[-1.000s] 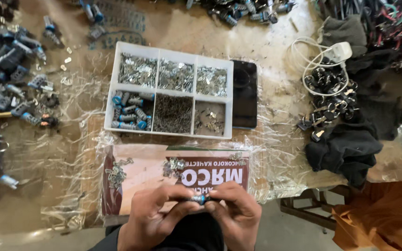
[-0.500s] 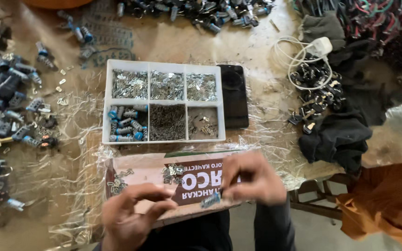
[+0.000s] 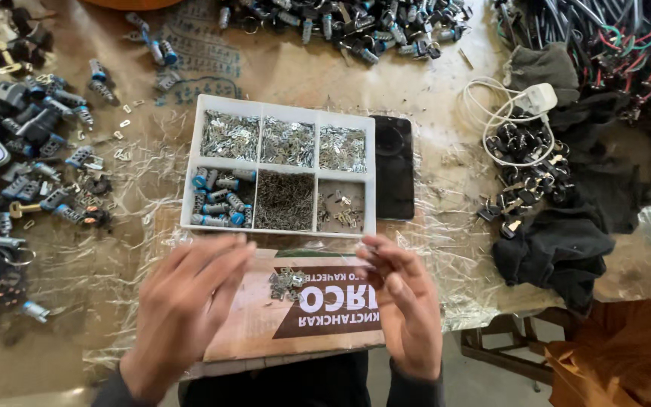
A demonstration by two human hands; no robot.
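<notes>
Brown printed cardboard sheet [image 3: 265,316] under both hands, before white compartment tray [image 3: 280,109].

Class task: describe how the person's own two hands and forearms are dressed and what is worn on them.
Both the left hand and the right hand are bare: no gloves, and no rings or watch visible. Dark sleeves begin at the wrists, at the bottom edge of the view. No cables or markings show on them.

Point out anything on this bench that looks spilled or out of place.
Small metal bits lie scattered loose on the plastic sheet left of the white tray, outside its compartments. A black phone lies against the tray's right side.
</notes>
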